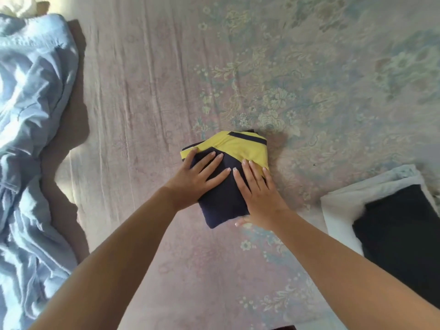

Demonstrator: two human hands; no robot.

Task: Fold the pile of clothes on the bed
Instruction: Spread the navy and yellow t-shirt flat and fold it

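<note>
At the far left, a crumpled light blue garment (31, 144) is lying spread along the left side of the bed, running from the far corner down to the near edge, with a bit of pale cream cloth (22, 7) showing just beyond its far end. The bed's floral sheet (147, 75), pinkish with faded blue and cream flowers, is stretching across the whole view.

Near the middle, a folded navy and yellow garment (226, 172) is sitting on the sheet as a compact bundle, its yellow part facing the far side. The left hand (197, 175) is pressing flat on the bundle's left part, fingers straight and spread, thumb reaching over the yellow left edge. The right hand (259, 191) is pressing on the bundle's right part, fingers extended and together, thumb lying at the bundle's near edge. Neither hand is curling around the cloth.

To the right, well apart from the bundle, a folded black garment (402, 227) is resting on top of a folded white garment (340, 208) at the right edge.
</note>
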